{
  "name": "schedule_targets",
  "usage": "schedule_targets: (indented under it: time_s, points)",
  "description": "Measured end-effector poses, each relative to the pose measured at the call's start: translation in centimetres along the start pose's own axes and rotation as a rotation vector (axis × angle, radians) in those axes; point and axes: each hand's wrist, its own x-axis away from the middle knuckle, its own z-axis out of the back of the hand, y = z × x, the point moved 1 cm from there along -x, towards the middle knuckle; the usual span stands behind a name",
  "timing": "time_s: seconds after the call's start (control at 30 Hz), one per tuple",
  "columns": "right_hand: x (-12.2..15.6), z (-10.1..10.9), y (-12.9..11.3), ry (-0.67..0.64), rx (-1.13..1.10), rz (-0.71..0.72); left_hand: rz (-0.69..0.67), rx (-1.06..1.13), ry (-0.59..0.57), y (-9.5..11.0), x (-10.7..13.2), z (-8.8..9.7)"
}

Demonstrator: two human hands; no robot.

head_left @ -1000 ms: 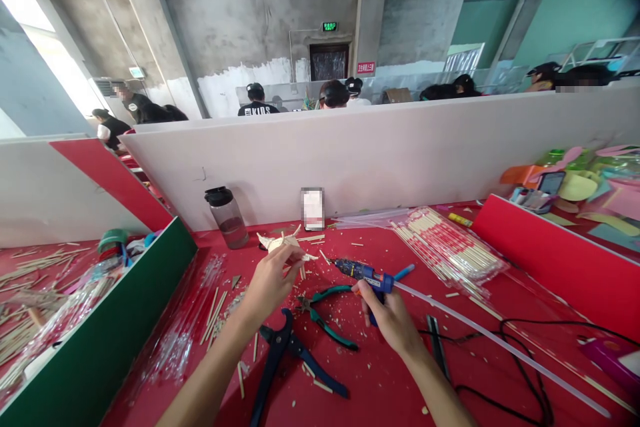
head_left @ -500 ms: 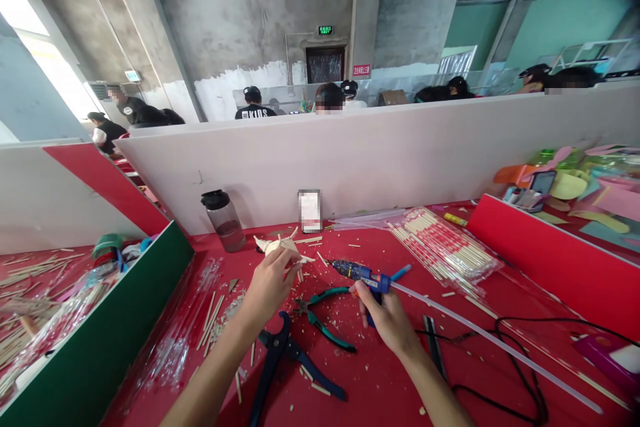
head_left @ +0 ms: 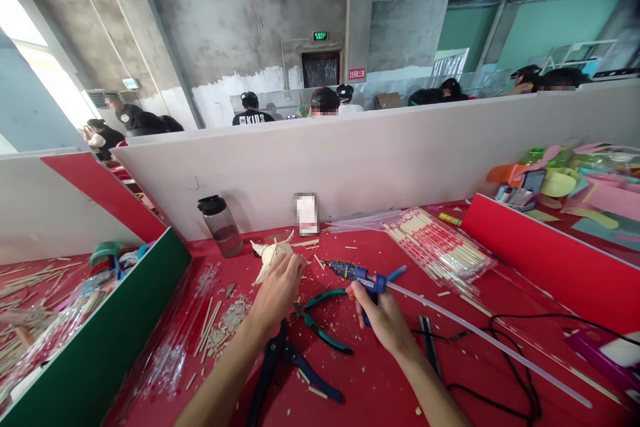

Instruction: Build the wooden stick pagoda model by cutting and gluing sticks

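My left hand [head_left: 277, 290] is closed around a small pale model made of wooden sticks [head_left: 270, 255], held just above the red table [head_left: 380, 373]. My right hand [head_left: 383, 317] grips a blue glue gun [head_left: 357, 273] by its handle. The gun's nozzle points left toward the stick model, with a gap between them. A long clear glue stick [head_left: 490, 343] trails from the back of the gun to the right. Green-handled pliers [head_left: 320, 320] lie between my two hands.
Blue-handled cutters [head_left: 280, 367] lie near my left forearm. A dark-lidded bottle [head_left: 220, 225] stands at the white partition [head_left: 380, 153]. Bagged wooden sticks [head_left: 440, 250] lie at right, a black cable [head_left: 500, 353] beside them. Stick scraps litter the table. A green divider [head_left: 100, 340] borders the left side; people sit beyond the partition.
Both hands have stayed nearly in place; the left hand turned the stick model slightly. The camera view tilted a little.
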Motion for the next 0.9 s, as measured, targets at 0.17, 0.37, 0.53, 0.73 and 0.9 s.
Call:
schedule_targets:
  time_s: [0.17,0.37,0.53,0.73,0.9]
  points:
    - [0.0,0.0,-0.1,0.007,-0.016,-0.01,-0.001,0.019,0.002,-0.1,-0.1,-0.1]
    - [0.2,0.1,-0.4,0.001,-0.016,-0.007,0.022,-0.044,-0.03,-0.1,-1.0,0.4]
    - [0.2,0.1,-0.5,-0.005,-0.009,0.019,-0.033,-0.008,-0.108,-0.6,-2.2,1.2]
    - [0.1,0.2,-0.5,-0.012,-0.003,0.028,-0.058,0.028,-0.163,-1.5,-2.8,1.4]
    - [0.2,0.2,-0.7,-0.013,-0.012,0.015,-0.023,0.053,-0.146,-1.8,-3.1,1.1]
